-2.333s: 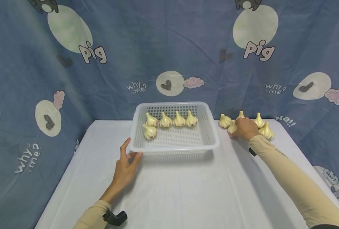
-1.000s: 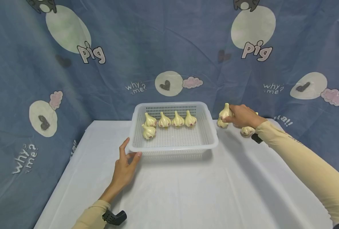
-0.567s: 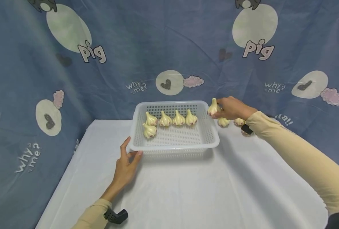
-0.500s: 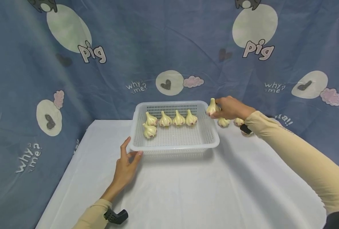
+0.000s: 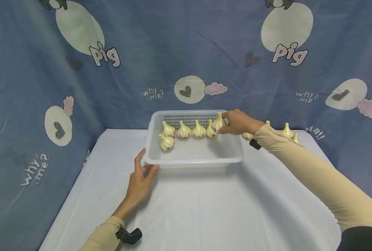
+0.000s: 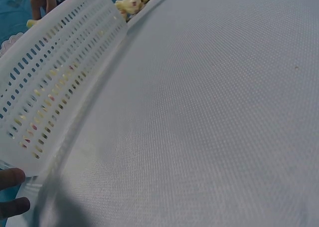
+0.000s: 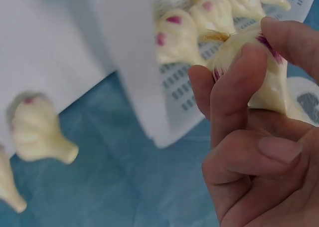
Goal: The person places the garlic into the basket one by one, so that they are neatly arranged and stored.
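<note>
In the head view a white perforated plastic basket [image 5: 195, 161] stands at the back of the table. Several garlic bulbs are in it: a back row with one bulb [image 5: 184, 130] second from left, plus a single bulb [image 5: 166, 142] in front at the left. My right hand [image 5: 240, 122] pinches another garlic bulb [image 5: 218, 123] by thumb and fingers, over the basket's right end, beside the row's rightmost bulb [image 5: 210, 129]. Whether it touches the basket floor I cannot tell. My left hand [image 5: 139, 184] touches the basket's front left corner, thumb and index finger spread along the rim.
More garlic bulbs [image 5: 287, 131] lie at the table's back right, partly hidden behind the right sleeve [image 5: 302, 167]. A white cloth covers the table [image 5: 198, 205]. A blue printed curtain [image 5: 161, 45] hangs close behind the basket and along the left side.
My right hand has picked a garlic bulb from the group at the right, carried it left over the basket's rim and lowered it. The left hand stays at the basket corner.
</note>
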{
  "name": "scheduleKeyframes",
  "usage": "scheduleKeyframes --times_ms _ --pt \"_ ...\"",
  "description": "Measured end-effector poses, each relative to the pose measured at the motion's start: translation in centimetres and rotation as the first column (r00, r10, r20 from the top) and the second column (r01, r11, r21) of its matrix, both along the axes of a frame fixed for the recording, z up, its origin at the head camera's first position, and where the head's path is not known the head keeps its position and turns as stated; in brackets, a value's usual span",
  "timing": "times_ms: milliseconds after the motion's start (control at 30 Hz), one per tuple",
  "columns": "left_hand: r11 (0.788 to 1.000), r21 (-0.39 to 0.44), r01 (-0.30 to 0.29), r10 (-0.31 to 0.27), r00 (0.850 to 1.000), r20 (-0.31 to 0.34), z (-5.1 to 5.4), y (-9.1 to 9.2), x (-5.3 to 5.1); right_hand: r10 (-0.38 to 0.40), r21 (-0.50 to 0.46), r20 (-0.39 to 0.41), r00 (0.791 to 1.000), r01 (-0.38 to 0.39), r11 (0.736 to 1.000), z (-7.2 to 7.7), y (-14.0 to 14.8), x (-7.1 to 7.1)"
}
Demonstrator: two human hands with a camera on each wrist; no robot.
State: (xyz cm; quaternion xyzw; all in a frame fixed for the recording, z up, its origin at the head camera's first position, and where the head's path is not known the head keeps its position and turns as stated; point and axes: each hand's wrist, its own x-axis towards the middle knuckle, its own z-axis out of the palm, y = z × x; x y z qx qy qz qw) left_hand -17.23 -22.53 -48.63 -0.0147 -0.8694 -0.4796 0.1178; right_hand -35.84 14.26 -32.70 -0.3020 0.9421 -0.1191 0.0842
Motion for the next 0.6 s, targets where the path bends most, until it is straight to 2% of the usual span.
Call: scheduleKeyframes --times_ms 233,400,600 --pt "1.0 0.015 0.005 -0.005 1.0 0.005 -0.2 0.0 0.0 0.015 -0.036 0.107 0.994 -0.011 0.999 -1.8 -2.9 -0.8" --pt "1.0 0.01 0.001 -0.001 1.0 -0.008 -0.2 -0.1 0.0 0.047 -0.011 0.114 0.992 -0.046 0.999 -3.2 -4.9 -1.5" --pt "1.0 0.006 0.003 -0.003 1.0 -0.008 -0.3 -0.2 0.0 0.055 -0.004 0.132 0.99 -0.055 0.998 -4.3 -6.9 -2.0"
